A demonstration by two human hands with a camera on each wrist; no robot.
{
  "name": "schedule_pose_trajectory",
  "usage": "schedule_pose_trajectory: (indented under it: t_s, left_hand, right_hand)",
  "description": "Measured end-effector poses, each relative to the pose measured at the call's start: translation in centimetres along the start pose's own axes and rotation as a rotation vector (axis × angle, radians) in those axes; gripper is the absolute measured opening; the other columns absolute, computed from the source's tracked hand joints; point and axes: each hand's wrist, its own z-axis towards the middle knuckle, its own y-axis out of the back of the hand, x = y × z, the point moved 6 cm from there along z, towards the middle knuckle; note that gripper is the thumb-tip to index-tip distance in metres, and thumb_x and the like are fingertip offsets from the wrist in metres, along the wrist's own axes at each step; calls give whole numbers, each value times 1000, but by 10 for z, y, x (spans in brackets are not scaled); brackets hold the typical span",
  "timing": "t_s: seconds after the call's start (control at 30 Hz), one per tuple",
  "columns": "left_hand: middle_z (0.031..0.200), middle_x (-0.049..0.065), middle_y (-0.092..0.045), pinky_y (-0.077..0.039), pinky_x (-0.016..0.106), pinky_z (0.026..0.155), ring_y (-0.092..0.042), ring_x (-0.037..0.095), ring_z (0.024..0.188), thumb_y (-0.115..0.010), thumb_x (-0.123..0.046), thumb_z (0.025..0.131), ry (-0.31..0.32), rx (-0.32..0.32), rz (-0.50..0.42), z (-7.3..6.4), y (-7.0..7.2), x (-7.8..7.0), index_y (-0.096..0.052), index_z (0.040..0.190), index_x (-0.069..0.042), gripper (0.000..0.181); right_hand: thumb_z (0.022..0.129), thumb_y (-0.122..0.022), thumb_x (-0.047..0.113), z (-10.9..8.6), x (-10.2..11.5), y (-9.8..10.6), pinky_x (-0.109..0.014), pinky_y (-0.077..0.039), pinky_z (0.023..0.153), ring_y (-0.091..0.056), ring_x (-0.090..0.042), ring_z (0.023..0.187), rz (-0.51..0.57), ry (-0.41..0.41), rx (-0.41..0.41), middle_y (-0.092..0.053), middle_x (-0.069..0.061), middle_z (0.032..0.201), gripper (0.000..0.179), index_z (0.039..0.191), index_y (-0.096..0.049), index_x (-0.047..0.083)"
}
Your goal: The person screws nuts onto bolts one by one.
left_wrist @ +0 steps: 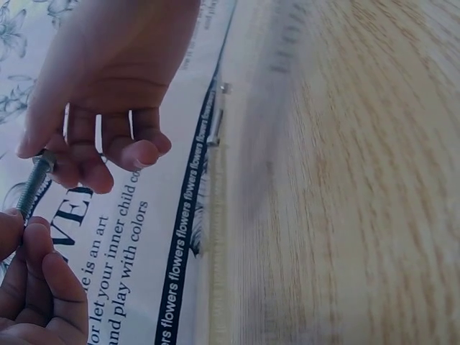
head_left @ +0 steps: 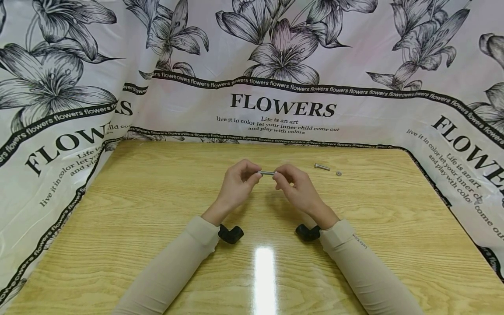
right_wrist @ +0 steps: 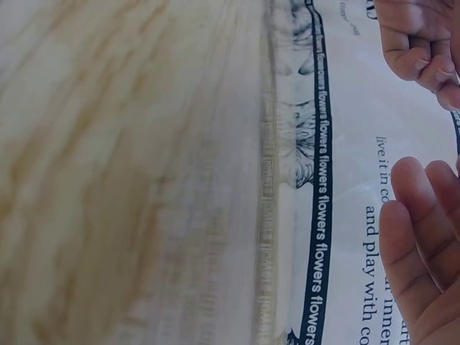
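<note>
In the head view a threaded metal bolt [head_left: 267,173] is held level above the table between both hands. My left hand [head_left: 236,183] pinches its left end between thumb and fingers. At the other end, the thumb and forefinger of my right hand [head_left: 297,186] grip it. From the left wrist, the bolt [left_wrist: 33,188] shows its thread and a wider piece at the right hand's fingertips; whether that is a nut or the head I cannot tell. The right wrist view shows fingers of both hands, with the bolt out of sight.
A second bolt [head_left: 322,167] and a small nut [head_left: 339,173] lie on the wooden table [head_left: 157,197], right of and beyond my right hand. Flower-printed cloth [head_left: 189,107] hangs along the back and both sides. Black wrist devices [head_left: 231,235] sit beneath the sleeves.
</note>
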Motion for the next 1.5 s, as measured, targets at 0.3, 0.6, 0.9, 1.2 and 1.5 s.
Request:
schedule_pose_trajectory:
  t_s: [0.3, 0.6, 0.9, 1.2, 1.5]
  left_hand:
    - [96, 15, -66, -53, 30, 73, -63, 27, 84, -62, -1, 91, 12, -2, -4, 0, -1, 0, -63, 103, 0, 11]
    - [97, 15, -66, -53, 31, 76, -63, 32, 87, -62, -1, 91, 17, 4, -10, 0, -1, 0, -63, 103, 2, 12]
    - [94, 9, -67, -54, 31, 73, -64, 27, 83, -63, -2, 92, -6, -3, 10, -1, 0, -1, -64, 101, -2, 10]
    - [94, 10, -67, -53, 32, 73, -63, 21, 82, -62, -4, 92, -7, 0, 13, -1, 0, -2, -64, 101, -2, 9]
    - [94, 6, -66, -54, 32, 75, -64, 27, 85, -62, -3, 92, 13, -3, 8, -1, 1, -2, -64, 101, -4, 9]
  right_hand:
    - [97, -58, 23, -1, -7, 0, -41, -50, 66, -63, -18, 77, -27, -19, 9, -63, -8, 98, 20, 115, -56, 14]
    - [93, -59, 0, -1, 13, 1, -35, -49, 62, -64, -26, 73, -26, 85, -12, -63, -20, 97, 25, 117, -52, 2]
    - [98, -51, 1, -1, 29, 2, -36, -48, 62, -62, -33, 75, -43, 47, -5, -60, -8, 86, 9, 102, -59, -1]
    - [101, -50, 16, 1, -4, 1, -35, -49, 66, -62, -23, 76, -48, 44, -15, -60, -7, 89, 13, 102, -61, 10]
    - [92, -65, 17, -1, -6, 1, -41, -49, 64, -62, -16, 75, -40, -3, -7, -62, -10, 105, 28, 118, -54, 14]
